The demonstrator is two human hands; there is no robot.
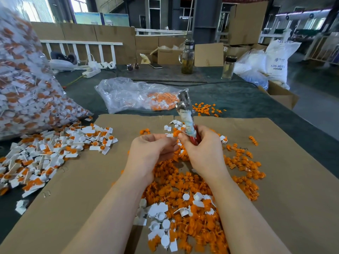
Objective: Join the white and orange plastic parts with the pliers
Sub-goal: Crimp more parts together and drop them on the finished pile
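The pliers (185, 114) are being held upright in the right hand (201, 149), whose fingers (185, 138) are being curled round the red handles; the wrapped upper shaft and metal head are being pointed away towards the far edge of the worktop (238, 96). The left hand (150, 151) is being held just beside the right, its fingers (165, 138) being pinched together near the handle of the pliers; what is being pinched is too small to be told. Both hands are being kept above the cardboard sheet (95, 180) spread over the near part of the worktop. The loose orange parts (194, 189) are being heaped on the cardboard under and around the hands, with loose white parts (159, 215) lying among them nearer the near edge. The joined white and orange pieces (55, 149) are being piled towards the left edge, beside a large filled bag (23, 79). A smaller clear bag (135, 96) is being kept beyond the cardboard.
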